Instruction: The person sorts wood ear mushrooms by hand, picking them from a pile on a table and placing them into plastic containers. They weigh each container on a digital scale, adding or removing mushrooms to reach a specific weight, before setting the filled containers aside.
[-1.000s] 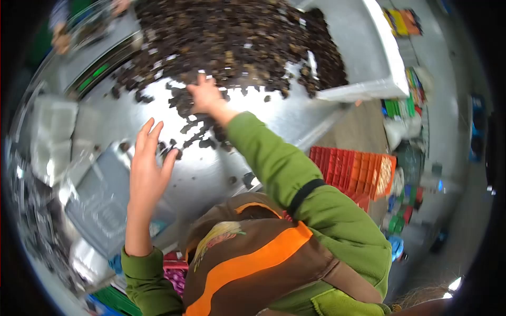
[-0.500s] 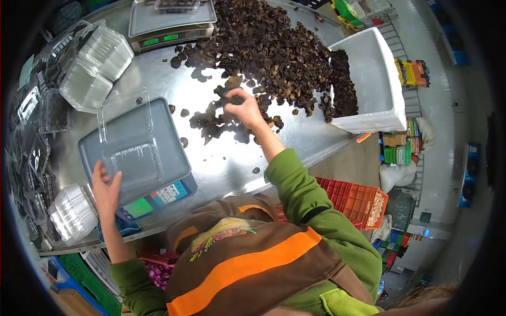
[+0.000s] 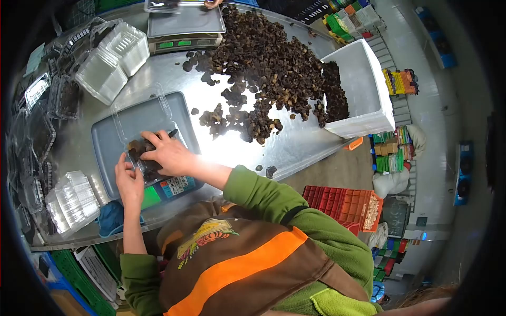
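A clear plastic clamshell container sits with its lid open on the grey platform of a scale. My left hand grips the container's near edge. My right hand is cupped palm down inside the container over a handful of dark dried mushrooms. A big pile of the same mushrooms spreads over the steel table to the right and spills from a tipped white crate.
A second scale stands at the far edge, with another person's hand by it. Stacks of empty clear containers lie at the far left, more of these stacks at the near left. A red crate sits on the floor.
My right hand left the mushroom pile and came down into the container with a handful. My left hand shifted from the scale's left edge to the container's near edge.
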Motion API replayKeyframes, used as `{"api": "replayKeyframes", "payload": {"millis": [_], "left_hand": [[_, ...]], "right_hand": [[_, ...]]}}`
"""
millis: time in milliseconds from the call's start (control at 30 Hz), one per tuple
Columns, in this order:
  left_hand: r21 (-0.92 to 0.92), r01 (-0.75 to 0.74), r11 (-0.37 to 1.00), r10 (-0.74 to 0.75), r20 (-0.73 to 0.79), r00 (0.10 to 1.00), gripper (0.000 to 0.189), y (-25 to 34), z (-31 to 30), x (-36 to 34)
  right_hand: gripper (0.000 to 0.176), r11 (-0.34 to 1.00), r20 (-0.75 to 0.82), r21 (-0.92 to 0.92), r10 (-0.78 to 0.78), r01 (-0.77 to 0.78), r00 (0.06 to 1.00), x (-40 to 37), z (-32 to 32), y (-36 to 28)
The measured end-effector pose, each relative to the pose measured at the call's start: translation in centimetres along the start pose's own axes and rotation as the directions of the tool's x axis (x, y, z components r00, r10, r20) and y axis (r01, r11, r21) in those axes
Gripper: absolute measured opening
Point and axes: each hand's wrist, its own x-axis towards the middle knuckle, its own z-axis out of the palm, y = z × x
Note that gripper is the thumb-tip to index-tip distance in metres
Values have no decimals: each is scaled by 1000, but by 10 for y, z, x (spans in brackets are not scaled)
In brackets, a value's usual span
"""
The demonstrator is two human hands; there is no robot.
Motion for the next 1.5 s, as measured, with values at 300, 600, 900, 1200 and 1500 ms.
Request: {"api": "replayKeyframes", "payload": {"millis": [300,600,900,1200,1500], "left_hand": [[-83,-57,995,58,17,998,54,6,-16,0],[-165,-79,983,66,-82,994,42,-61,-43,-4],[-287,-62,956,7,-190,982,39,-72,-66,5],[-368,-95,925,25,-190,981,33,-7,-46,-5],[-383,-55,922,-22,-192,981,33,-6,-51,-10]], "right_hand": [[36,900,-129,411,-99,144,987,9,-38,17],[31,761,-336,356,646,-543,685,-171,-87,162],[91,66,-49,34,997,-997,64,-334,25,186],[29,477,-304,129,853,-869,423,-277,87,142],[18,404,-137,877,729,-261,670,-139,-2,77]]}}
